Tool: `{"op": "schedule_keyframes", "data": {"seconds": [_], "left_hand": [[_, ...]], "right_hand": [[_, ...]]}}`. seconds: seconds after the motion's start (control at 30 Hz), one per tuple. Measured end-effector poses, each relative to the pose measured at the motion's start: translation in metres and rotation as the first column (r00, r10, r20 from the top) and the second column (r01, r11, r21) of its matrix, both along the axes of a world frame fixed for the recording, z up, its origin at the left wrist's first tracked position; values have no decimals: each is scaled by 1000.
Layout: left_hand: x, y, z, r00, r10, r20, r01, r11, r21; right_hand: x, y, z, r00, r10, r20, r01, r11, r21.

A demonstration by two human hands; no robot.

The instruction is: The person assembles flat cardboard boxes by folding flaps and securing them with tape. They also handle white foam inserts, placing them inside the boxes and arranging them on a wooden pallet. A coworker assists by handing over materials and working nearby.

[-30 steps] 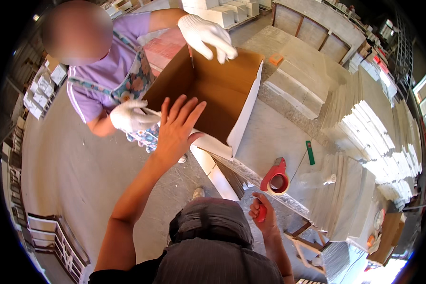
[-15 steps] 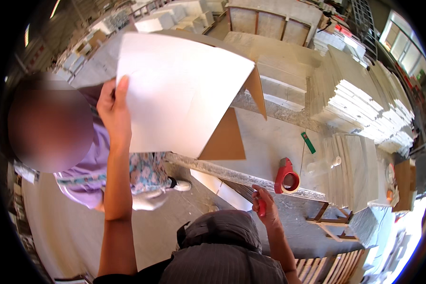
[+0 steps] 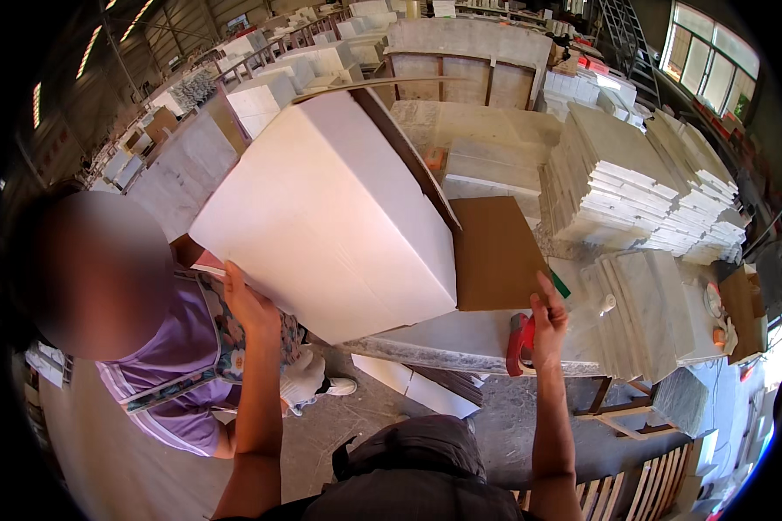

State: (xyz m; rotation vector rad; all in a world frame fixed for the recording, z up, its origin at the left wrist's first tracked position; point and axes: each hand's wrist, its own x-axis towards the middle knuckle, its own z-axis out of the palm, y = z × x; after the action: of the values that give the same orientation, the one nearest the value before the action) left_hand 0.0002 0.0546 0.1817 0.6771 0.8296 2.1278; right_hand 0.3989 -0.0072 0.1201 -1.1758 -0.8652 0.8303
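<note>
A large white cardboard box (image 3: 347,217) with brown insides is held tilted in the air over the workbench. My left hand (image 3: 250,300) is closed on its lower left edge, thumb on the white outer side. A brown flap (image 3: 500,252) sticks out to the right. At that flap's right edge my right hand (image 3: 549,323) has its thumb and fingers closed on the cardboard; whether anything else sits in its palm is hidden. A red tape dispenser (image 3: 520,346) lies on the bench just left of my right hand, partly covered by it.
A person in a purple shirt (image 3: 169,347) stands close at left, beside the box. A green strip-shaped tool (image 3: 559,282) lies partly behind the flap. Stacked pale slabs (image 3: 639,304) stand on the bench at right, with taller slab stacks (image 3: 617,191) beyond. Wooden slats (image 3: 652,478) lie lower right.
The box has turned, showing another white side, and its brown flap has swung right. My right hand has risen from below the bench edge to the flap; the red-handled object it held no longer shows.
</note>
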Motion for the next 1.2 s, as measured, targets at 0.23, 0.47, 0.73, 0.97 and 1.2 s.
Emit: {"op": "schedule_keyframes", "data": {"seconds": [0.23,0.47,0.73,0.97,1.2], "left_hand": [[-3,-34,-151,990,49,133,10,911,-412],[-4,-99,-176,582,253,-772,-667,692,-276],[-7,-111,-180,679,-524,-514,-81,643,-762],[73,-76,-61,223,-58,-973,-114,990,-85],[26,29,-37,-282,-29,-959,-302,951,60]], "right_hand": [[-6,18,36,918,-74,390,35,994,105],[-37,8,48,825,-187,534,106,978,178],[-49,18,72,742,-219,634,70,965,252],[-58,23,74,595,-188,782,56,980,193],[-57,34,58,614,-211,760,33,970,242]]}}
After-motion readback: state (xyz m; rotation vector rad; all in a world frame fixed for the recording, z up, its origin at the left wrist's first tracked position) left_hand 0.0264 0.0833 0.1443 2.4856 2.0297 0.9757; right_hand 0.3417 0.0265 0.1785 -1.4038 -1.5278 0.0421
